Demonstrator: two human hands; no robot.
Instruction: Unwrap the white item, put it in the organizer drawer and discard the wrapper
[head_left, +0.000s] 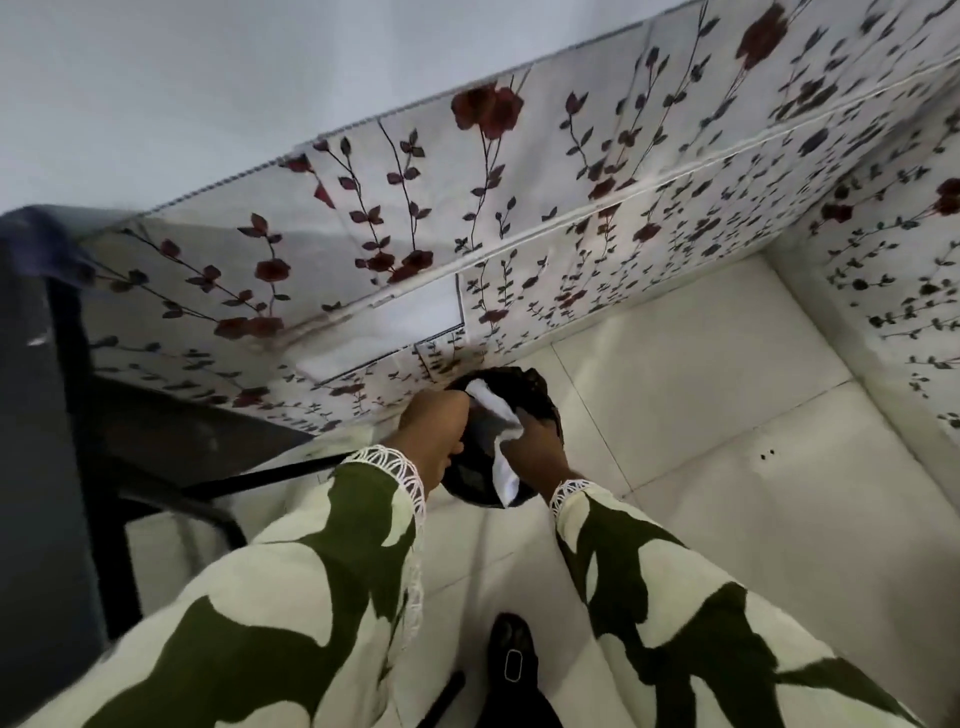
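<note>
both hands meet low in the head view, over a round black bin lined with a crinkled dark bag (524, 400) that stands on the pale tiled floor (727, 395). the left hand (434, 434) is curled with its fingers folded in near the bin's left rim; whether they grip the rim or the white piece cannot be told, because the back of the hand hides them. the right hand (535, 447) is closed around a crumpled white sheet-like piece (498, 415) — its fingers pinch the middle of it, one end sticking up toward the left hand and the other end hanging down past the wrist over the bin's mouth. whether this white piece is the wrapper or the item itself cannot be told; it is soft-looking and blurred.

both arms wear loose cream sleeves with dark green patches and white lace cuffs (395, 467).

just behind the bin stands a white fabric organizer printed with red roses and dark leafy vines (519, 218), its top and front panels in view; a plain white flap or pocket (415, 317) sits on its front edge — no open drawer can be made out. a dark frame with black bars (67, 395) stands at the left. a black shoe (511, 654) shows on the floor between the sleeves.
</note>
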